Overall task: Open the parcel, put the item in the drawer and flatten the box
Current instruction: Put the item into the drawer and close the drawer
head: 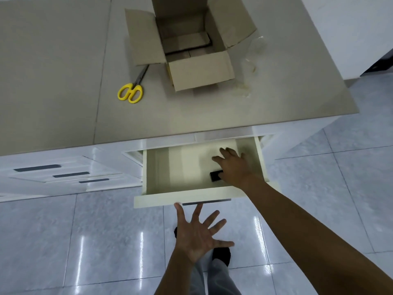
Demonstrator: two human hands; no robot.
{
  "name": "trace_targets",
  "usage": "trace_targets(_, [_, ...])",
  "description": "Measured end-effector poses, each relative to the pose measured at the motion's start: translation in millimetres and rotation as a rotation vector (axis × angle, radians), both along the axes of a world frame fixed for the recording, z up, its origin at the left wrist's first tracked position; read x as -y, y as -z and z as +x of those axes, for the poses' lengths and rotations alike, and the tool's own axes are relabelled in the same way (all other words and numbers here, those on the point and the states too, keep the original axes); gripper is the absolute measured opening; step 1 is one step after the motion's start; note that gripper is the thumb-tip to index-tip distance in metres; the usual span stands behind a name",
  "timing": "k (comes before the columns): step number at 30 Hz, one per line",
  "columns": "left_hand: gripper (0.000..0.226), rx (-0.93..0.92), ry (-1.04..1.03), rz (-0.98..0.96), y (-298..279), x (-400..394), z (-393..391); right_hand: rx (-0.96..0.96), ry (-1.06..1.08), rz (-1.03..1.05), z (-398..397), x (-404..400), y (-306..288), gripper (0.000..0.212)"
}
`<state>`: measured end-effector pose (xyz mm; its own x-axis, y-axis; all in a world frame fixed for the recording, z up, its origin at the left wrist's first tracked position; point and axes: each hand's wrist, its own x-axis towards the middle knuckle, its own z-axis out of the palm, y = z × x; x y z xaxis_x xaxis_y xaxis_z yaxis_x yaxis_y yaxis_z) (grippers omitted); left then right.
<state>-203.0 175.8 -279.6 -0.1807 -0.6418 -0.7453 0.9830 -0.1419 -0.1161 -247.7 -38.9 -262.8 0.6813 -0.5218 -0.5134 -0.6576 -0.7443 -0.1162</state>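
A cardboard box point(200, 71) stands open on the beige counter point(63, 81), all flaps spread, with something flat and dark-edged lying inside on its floor. Below the counter edge a cream drawer point(182, 195) is pulled out. Inside it my right hand point(234, 167) rests with fingers spread over a small black item point(215, 175), which lies on the drawer floor partly under my palm. My left hand point(197, 233) hovers open, fingers fanned, just below the drawer front and touches nothing.
Yellow-handled scissors point(133, 88) lie left of the box. Crumpled clear tape point(253, 67) sits right of it. White cabinet drawers with dark handles point(70, 174) are at the left. My legs and dark socks point(221, 256) stand on the glossy tiled floor.
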Motion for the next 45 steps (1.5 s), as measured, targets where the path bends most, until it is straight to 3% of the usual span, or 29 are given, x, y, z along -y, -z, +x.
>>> trace_targets(5, [0.105,0.009,-0.044,-0.032,-10.0,-0.3,-4.9,0.327,-0.095,-0.072,-7.9,-16.8,-38.8,0.057])
trace_targets(8, [0.101,0.003,-0.135,-0.022,-19.7,0.6,-7.5,0.610,-0.174,-0.181,-11.2,-30.1,-58.6,0.052])
trace_targets(11, [0.098,-0.004,-0.224,-0.037,-34.8,4.9,-10.0,0.746,-0.213,-0.321,-7.7,-32.3,-84.6,0.050])
trace_targets(14, [0.098,0.019,-0.243,-0.044,-48.0,10.4,-8.7,0.609,-0.110,-0.413,-2.3,-18.0,-103.7,0.066])
trace_targets(18, [0.104,0.033,-0.214,-0.043,-52.2,16.2,-2.7,0.444,-0.038,-0.376,-2.1,-4.6,-99.6,0.077])
trace_targets(26, [0.113,0.072,-0.089,-0.157,-33.6,22.6,14.2,0.462,-0.035,-0.400,-0.2,-4.3,-96.3,0.081])
trace_targets(32, [0.103,0.110,-0.133,-0.182,-27.3,49.7,26.5,0.444,-0.047,-0.421,-0.4,-4.6,-98.5,0.082])
trace_targets(36, [0.111,0.127,-0.171,-0.146,-29.0,77.5,36.9,0.431,-0.048,-0.396,1.4,-3.4,-100.6,0.084])
trace_targets(41, [0.085,0.206,-0.228,-0.128,-44.0,106.8,44.0,0.425,-0.060,-0.383,0.9,-2.7,-102.5,0.085])
trace_targets(45, [0.101,0.206,-0.216,-0.166,-31.6,117.4,57.2,0.438,-0.055,-0.378,1.4,-2.6,-102.2,0.084])
